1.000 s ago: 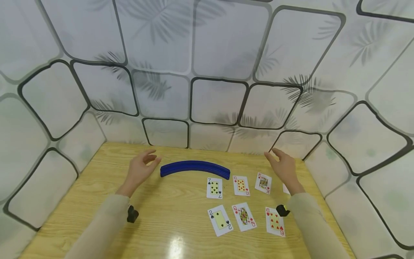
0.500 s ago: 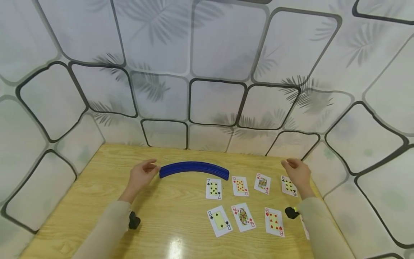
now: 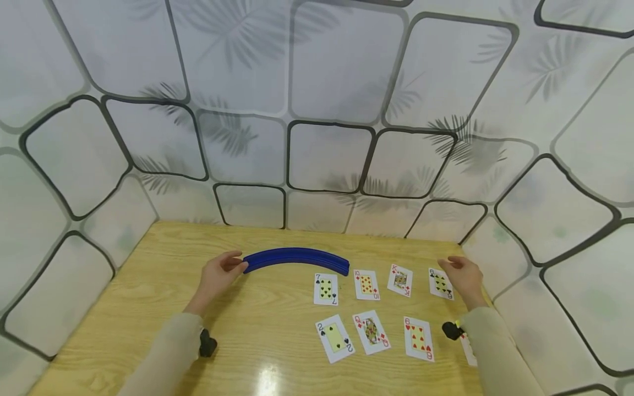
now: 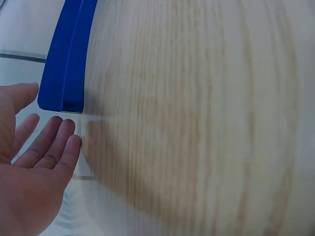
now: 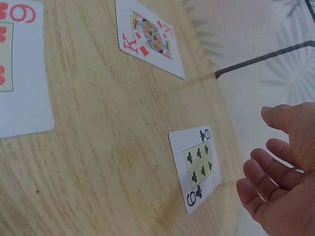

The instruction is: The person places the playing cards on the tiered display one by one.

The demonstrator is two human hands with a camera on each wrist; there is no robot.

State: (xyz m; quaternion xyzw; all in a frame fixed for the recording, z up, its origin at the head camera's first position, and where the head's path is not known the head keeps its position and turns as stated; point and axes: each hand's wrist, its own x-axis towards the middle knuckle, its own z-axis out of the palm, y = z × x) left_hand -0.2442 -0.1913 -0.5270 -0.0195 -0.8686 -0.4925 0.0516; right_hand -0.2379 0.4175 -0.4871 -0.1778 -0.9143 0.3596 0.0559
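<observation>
A curved blue playing-card holder (image 3: 297,258) lies at the back of the table. My left hand (image 3: 221,278) is at its left end, thumb and fingers spread around that end with a gap in the left wrist view. Nothing is in its grasp. My right hand (image 3: 464,279) hovers beside the six of clubs (image 5: 196,168), its fingers loosely bent and holding nothing. To the left of that card lie the king of diamonds (image 3: 400,280), the ten of diamonds (image 3: 366,285) and a black seven (image 3: 325,289), all face up.
A nearer row holds a black two (image 3: 335,338), the queen of diamonds (image 3: 371,332) and the six of hearts (image 3: 418,339). Another card (image 3: 469,352) is partly hidden by the right sleeve. Patterned walls (image 3: 327,157) rise behind and beside the wooden table (image 3: 267,319).
My right hand has moved right and toward me, uncovering the six of clubs and part of the card by the sleeve. My left hand has come down to the blue holder's left end.
</observation>
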